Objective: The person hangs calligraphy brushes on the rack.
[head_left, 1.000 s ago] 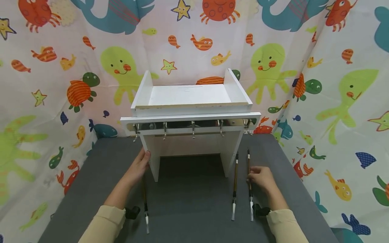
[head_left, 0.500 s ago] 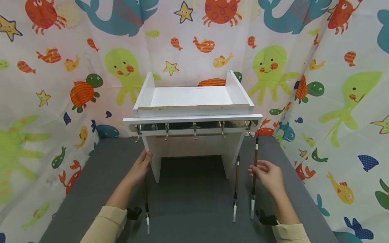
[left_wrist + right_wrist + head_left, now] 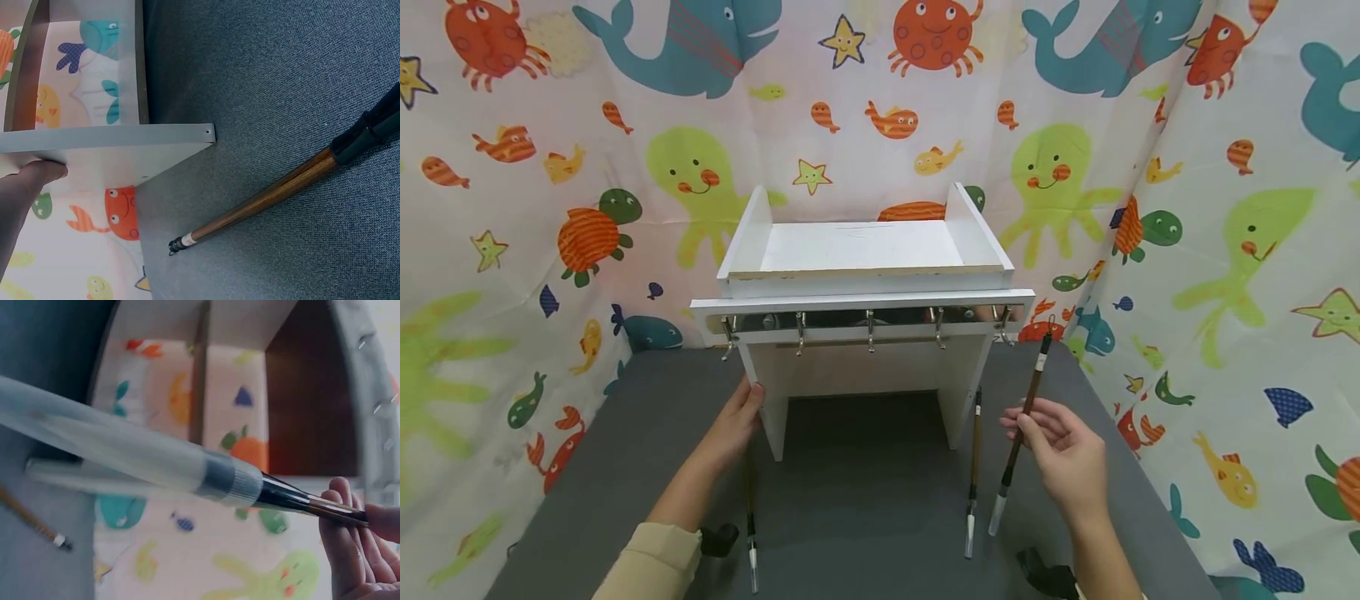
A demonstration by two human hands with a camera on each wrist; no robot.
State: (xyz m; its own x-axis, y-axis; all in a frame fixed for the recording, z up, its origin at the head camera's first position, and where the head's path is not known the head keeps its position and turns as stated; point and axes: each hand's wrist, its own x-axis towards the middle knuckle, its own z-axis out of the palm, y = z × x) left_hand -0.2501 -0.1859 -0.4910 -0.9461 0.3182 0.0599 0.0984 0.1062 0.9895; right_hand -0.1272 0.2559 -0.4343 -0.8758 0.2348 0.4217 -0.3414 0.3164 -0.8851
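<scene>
A calligraphy brush (image 3: pixel 1034 382) with a brown handle, clear cap and small end loop is pinched between the thumb and fingers of my right hand (image 3: pixel 1067 462). It tilts above the table, loop end up, and its capped end looms large in the right wrist view. A white shelf (image 3: pixel 865 300) stands ahead with a row of metal hooks (image 3: pixel 870 331) along its front. My left hand (image 3: pixel 726 437) rests against the outer face of its left side panel (image 3: pixel 106 147), the thumb near the front edge. The other left fingers are largely hidden.
Two more capped brushes lie on the grey table (image 3: pixel 865 533): a left brush (image 3: pixel 751 508) beside my left forearm and a right brush (image 3: pixel 974 467) by the shelf's right panel. A sea-animal printed curtain (image 3: pixel 850 108) hangs behind and at both sides.
My right hand has picked the brush up from the table and tilted it, loop end toward the right. My left hand stays on the shelf panel.
</scene>
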